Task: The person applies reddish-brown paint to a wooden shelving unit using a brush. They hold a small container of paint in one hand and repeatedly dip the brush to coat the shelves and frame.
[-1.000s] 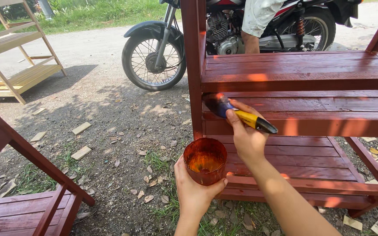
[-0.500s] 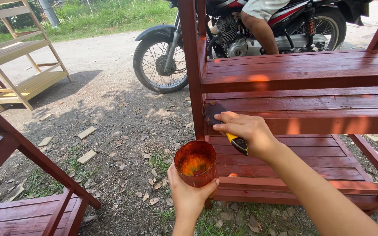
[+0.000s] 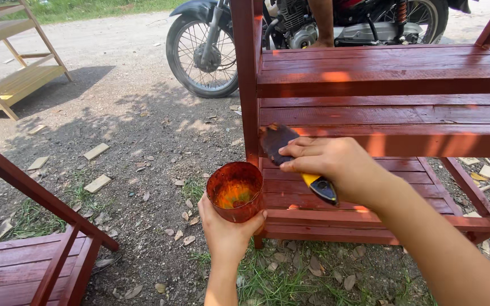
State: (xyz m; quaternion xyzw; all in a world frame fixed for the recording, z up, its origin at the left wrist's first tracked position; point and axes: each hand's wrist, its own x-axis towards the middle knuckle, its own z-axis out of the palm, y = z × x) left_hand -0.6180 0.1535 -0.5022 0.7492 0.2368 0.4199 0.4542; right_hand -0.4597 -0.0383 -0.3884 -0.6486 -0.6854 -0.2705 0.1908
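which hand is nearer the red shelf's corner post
Right. The right hand holds the paintbrush beside the corner post; the left hand holds the paint cup lower, further left.

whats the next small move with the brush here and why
Probably draw the brush sideways along the front edge of the red shelf: the right hand has its bristles against the post corner, and the left hand keeps the paint cup close below.

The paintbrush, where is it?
In the head view, the paintbrush is in the right hand, bristles on the red shelf's left post, just above the cup in the left hand.
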